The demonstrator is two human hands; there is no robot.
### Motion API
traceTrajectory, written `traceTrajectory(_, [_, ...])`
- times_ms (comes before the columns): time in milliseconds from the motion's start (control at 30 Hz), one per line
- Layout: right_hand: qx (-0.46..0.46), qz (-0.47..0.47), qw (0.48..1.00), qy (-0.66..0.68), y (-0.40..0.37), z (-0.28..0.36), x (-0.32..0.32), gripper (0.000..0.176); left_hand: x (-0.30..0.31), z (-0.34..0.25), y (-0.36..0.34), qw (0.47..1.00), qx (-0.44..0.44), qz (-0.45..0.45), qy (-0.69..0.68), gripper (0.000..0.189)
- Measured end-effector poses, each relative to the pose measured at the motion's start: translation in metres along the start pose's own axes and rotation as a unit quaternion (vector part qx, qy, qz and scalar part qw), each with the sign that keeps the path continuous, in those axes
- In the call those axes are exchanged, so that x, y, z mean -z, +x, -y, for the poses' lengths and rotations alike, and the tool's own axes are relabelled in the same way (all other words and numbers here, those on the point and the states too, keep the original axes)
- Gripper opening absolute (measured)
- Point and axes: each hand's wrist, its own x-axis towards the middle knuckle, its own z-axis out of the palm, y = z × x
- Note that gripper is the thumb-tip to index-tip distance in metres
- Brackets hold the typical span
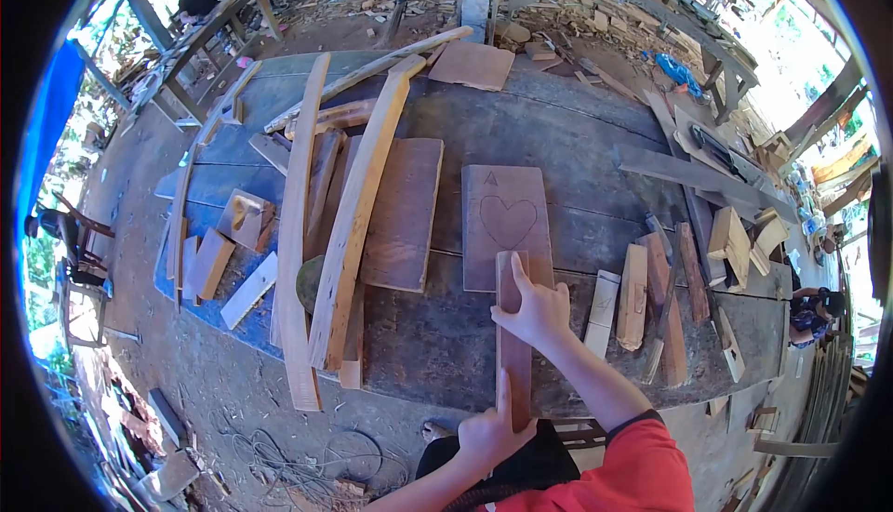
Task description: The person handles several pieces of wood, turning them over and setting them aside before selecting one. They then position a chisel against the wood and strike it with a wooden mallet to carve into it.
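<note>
Head: both hands (534,313) on wood (513,354).

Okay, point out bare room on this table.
Bare tabletop lies beyond the heart-marked board, and nearer, between the held strip and the long beams. It is crowded among those beams and among the blocks at right.

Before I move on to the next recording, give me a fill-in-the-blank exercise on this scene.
The larger outline drawn on the board ahead of the hands is a ____.
Of the two hands on the narrow wooden strip, the one nearer that board is the person's ____ hand.
The sleeve visible at the bottom of the view is ____.
The crumpled plastic on the ground beyond the table is ____.

Missing words: heart; right; red; blue
</note>
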Motion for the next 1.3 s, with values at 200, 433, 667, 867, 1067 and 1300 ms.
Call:
traceTrajectory(200, [-0.002, -0.028, 0.999, 0.016, 0.061, -0.014, 0.001, 0.090, 0.003, 0.008, 0.060, 0.999, -0.004, -0.034, 0.000, 0.106])
traceTrajectory(433, [0.002, -0.050, 0.999, 0.016, 0.279, -0.036, 0.017, 0.084, 0.033, 0.030, 0.266, 0.992, 0.010, -0.128, 0.011, 0.100])
traceTrajectory(667, [-0.028, -0.124, 0.991, 0.047, 0.351, -0.021, 0.085, 0.085, 0.119, 0.023, 0.342, 0.991, 0.024, -0.062, 0.116, 0.093])
traceTrajectory(867, [0.009, -0.107, 0.993, 0.051, 0.211, -0.016, 0.047, 0.088, 0.072, 0.021, 0.193, 0.995, -0.020, -0.092, 0.034, 0.097])
traceTrajectory(1067, [0.010, -0.049, 0.997, 0.066, 0.044, 0.000, 0.001, 0.092, 0.011, 0.015, 0.029, 0.998, -0.001, -0.049, 0.028, 0.098])
traceTrajectory(1300, [0.027, -0.005, 0.998, 0.051, 0.040, 0.015, -0.003, 0.096, 0.011, 0.027, 0.021, 0.999, 0.013, -0.042, 0.028, 0.097])
